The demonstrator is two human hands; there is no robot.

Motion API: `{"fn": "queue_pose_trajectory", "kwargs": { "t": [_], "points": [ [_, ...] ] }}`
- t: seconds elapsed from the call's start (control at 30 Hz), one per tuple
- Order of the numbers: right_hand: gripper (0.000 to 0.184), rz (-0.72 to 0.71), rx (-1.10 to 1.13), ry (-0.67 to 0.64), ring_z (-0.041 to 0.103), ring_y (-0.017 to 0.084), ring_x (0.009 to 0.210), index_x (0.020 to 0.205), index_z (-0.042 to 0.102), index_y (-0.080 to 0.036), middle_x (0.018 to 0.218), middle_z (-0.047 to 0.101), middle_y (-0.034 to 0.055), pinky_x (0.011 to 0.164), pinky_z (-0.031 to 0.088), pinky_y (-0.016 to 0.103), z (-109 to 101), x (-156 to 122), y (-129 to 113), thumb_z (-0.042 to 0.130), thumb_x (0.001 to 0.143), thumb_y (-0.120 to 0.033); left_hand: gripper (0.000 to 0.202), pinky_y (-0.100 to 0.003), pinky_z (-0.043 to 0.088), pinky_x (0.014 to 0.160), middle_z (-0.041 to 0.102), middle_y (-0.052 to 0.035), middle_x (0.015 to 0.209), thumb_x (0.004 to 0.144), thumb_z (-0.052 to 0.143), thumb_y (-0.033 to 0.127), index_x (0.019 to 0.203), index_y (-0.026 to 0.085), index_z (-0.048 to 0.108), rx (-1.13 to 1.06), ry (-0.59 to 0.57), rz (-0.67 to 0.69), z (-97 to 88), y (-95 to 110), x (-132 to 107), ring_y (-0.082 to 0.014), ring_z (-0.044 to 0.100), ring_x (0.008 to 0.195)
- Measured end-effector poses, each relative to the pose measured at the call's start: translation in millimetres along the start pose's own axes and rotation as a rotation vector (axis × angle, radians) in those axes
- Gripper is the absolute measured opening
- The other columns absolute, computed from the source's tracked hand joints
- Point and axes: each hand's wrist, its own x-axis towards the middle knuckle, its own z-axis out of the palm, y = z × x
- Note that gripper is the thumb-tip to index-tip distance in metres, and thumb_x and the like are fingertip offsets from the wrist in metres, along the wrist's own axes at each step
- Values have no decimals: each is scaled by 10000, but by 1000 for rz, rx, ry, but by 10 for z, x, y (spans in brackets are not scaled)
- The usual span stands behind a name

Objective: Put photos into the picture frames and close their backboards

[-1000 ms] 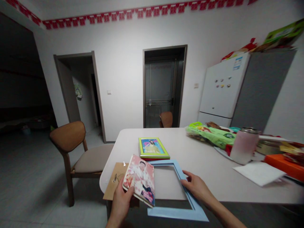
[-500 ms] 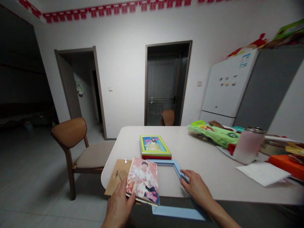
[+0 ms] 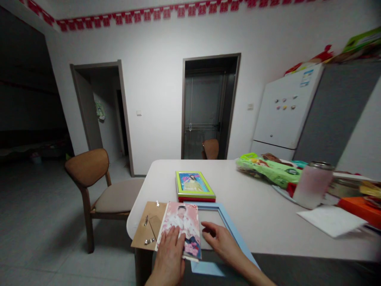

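My left hand (image 3: 171,250) lies flat with fingers stretched over a pink photo (image 3: 190,222), which rests partly on a brown backing board (image 3: 143,230) with metal clips. Over the opening of a light blue picture frame (image 3: 235,234) hovers my right hand (image 3: 222,240), fingers bent and apart, close to the photo's right edge. I see nothing in its grasp. The blue frame reaches past the table's front edge. Just behind it lies a yellow-green framed picture (image 3: 193,184) on top of something red.
On the right of the white table (image 3: 229,178) are a green bag (image 3: 268,169), a pink bottle (image 3: 314,184), a white paper (image 3: 333,219) and an orange box (image 3: 363,210). A wooden chair (image 3: 87,167) stands at the left, and a fridge (image 3: 285,111) behind right.
My left hand has moved right, from the photo's lower left edge onto its face. My right hand has left the frame's right side and come left toward the photo.
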Motion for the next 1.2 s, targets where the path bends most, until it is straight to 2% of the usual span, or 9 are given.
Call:
{"fn": "queue_pose_trajectory", "kwargs": {
  "t": [0.17, 0.33, 0.43, 0.53, 0.7, 0.83, 0.97, 1.07, 1.2],
  "points": [
    [370, 18, 195, 11, 572, 171, 722, 977, 593, -124, 816, 650, 66, 673, 439, 281, -26, -22, -135, 473, 678, -306, 495, -392, 280, 970, 483, -88, 1198, 659, 372, 70, 1136, 142, 481, -208, 221, 30, -111, -63, 111, -213, 398, 1130],
    [383, 244, 520, -17, 558, 128, 609, 968, 567, -125, 797, 638, 63, 476, 410, 217, 15, -29, -221, 535, 644, -328, 332, -360, 405, 860, 626, -89, 979, 777, 423, 329, 999, 134, 574, -931, 561, -170, -365, 146, 172, -231, 555, 939],
    [378, 307, 785, -35, 570, 113, 584, 975, 543, -130, 799, 642, 67, 501, 427, 218, 66, -36, -244, 496, 690, -372, 435, -344, 429, 819, 647, -96, 911, 735, 484, 461, 989, 118, 567, -1447, 519, -235, -274, 390, 202, -236, 580, 891],
    [409, 268, 985, 77, 598, 136, 642, 1069, 474, -151, 841, 650, 66, 536, 452, 237, -7, -35, -231, 452, 722, -365, 490, -324, 412, 838, 622, -121, 976, 686, 556, 466, 1017, 105, 548, -1631, 392, -226, -108, 529, 211, -244, 548, 951],
    [528, 366, 854, 194, 613, 170, 578, 1187, 377, -158, 789, 673, 57, 482, 454, 258, -384, 23, -25, 454, 673, -249, 638, -313, 383, 871, 499, -172, 1156, 645, 601, 423, 1157, 88, 420, -1459, 336, -281, -8, 422, 165, -247, 473, 1055],
    [523, 434, 528, 193, 599, 168, 499, 1165, 424, -102, 671, 676, 51, 442, 435, 248, -559, 96, 271, 403, 652, -199, 516, -336, 298, 953, 468, -146, 1197, 646, 557, 263, 1125, 98, 460, -953, 184, -222, -9, 345, 72, -232, 405, 1121],
    [484, 396, 299, 139, 600, 158, 519, 1113, 490, -94, 659, 675, 43, 448, 427, 226, -499, 163, 407, 371, 662, -224, 524, -379, 236, 996, 390, -161, 1259, 599, 545, 175, 1109, 74, 481, -580, -5, -81, 73, 380, 16, -256, 315, 1181],
    [462, 324, 190, 88, 609, 160, 580, 1077, 523, -107, 695, 676, 43, 488, 432, 223, -415, 213, 386, 339, 667, -217, 559, -403, 228, 1001, 349, -187, 1278, 587, 561, 157, 1127, 54, 459, -460, -38, 3, 163, 381, 23, -270, 263, 1205],
    [387, 217, -159, 152, 596, 171, 728, 984, 572, -126, 839, 660, 81, 625, 422, 235, -374, 256, 329, 343, 686, -217, 626, -419, 217, 1001, 310, -209, 1292, 559, 608, 134, 1151, 44, 426, -335, -92, 74, 193, 353, 50, -277, 218, 1219]
  ]
}}
